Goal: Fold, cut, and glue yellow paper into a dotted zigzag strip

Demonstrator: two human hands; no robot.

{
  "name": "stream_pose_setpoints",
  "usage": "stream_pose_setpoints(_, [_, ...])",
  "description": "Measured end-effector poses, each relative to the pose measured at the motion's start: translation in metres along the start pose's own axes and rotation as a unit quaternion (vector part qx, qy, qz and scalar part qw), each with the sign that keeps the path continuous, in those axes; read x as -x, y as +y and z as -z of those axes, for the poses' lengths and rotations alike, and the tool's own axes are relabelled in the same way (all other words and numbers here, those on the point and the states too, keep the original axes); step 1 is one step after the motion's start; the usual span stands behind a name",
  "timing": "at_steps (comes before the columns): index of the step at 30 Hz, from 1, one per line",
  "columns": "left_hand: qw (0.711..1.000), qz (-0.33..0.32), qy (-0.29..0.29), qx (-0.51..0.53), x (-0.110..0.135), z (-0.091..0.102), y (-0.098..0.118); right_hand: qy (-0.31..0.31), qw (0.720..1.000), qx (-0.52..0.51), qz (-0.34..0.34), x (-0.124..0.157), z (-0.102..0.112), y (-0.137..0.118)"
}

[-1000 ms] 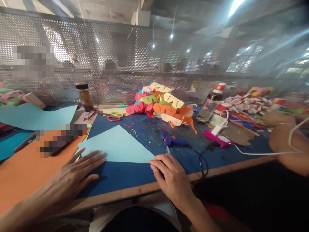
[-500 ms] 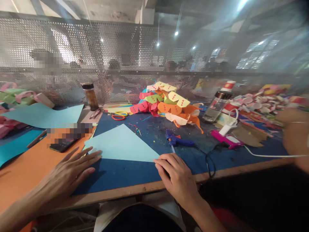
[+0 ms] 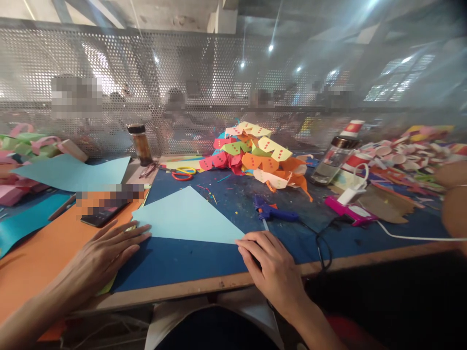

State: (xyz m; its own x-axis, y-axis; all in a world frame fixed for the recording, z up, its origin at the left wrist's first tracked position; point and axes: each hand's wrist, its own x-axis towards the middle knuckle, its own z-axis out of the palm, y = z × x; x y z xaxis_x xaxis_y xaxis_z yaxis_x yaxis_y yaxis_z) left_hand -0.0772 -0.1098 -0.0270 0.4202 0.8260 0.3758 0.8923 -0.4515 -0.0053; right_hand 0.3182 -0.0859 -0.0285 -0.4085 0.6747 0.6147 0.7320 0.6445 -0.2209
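A light blue sheet of paper (image 3: 189, 216), folded into a triangle, lies on the blue tabletop in front of me. My left hand (image 3: 113, 248) rests with its fingers stretched out at the sheet's left edge, partly over orange paper (image 3: 47, 253). At the right corner of the triangle, my right hand (image 3: 272, 262) has its fingers bent and pressed together on the paper's tip. A blue glue gun (image 3: 275, 212) lies just beyond my right hand. Near my left hand is a dark phone (image 3: 105, 211).
Scissors (image 3: 184, 173) and a pile of coloured paper cutouts (image 3: 255, 153) lie farther back. A dark-lidded jar (image 3: 139, 146), a clear bottle (image 3: 333, 160) and a pink power strip (image 3: 350, 211) stand around. A cord (image 3: 323, 248) crosses the table edge. Another person's arm (image 3: 454, 209) shows at right.
The view has shifted slightly. My left hand has slid a little back from the triangle's left edge, while my right hand stays at the right corner.
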Motion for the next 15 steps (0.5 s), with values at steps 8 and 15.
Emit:
stream_pose_setpoints(8, [0.999, 0.019, 0.036, -0.006, 0.0060, -0.0028, -0.0011, 0.012, 1.000, -0.002, 0.006, -0.0002, -0.0011, 0.0007])
stream_pose_setpoints(15, [0.998, 0.015, 0.049, -0.023, 0.0072, -0.0053, -0.0024, 0.015, 1.000, -0.006, 0.011, -0.0003, -0.0001, 0.0002])
